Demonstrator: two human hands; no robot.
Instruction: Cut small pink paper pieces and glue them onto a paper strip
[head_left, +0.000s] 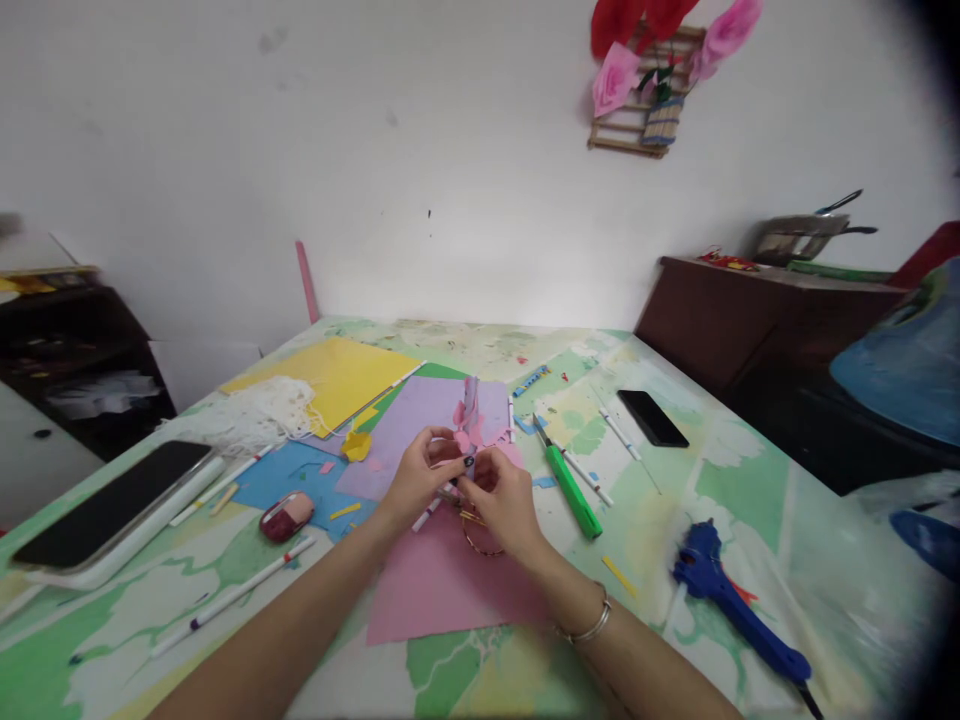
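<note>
My left hand [426, 472] and my right hand [504, 500] meet at the middle of the table, fingers pinched together. Between them stands a small pink and purple paper craft [469, 415], upright, with pink petal-like pieces around a purple stem. Both hands grip its lower part, which the fingers partly hide. Beneath them lie a pink paper sheet [450, 590] and a lilac paper sheet [397, 420]. A thin copper-coloured loop [481, 545] shows under my right hand; what it belongs to is unclear.
A green utility knife [571, 490] lies right of my hands, blade exposed. Farther right are a black phone [652, 417] and a blue glue gun [735, 605]. Leftward are a maroon-pink case [286, 516], another phone [112, 505], markers [232, 597], white yarn [255, 415] and yellow paper [330, 375].
</note>
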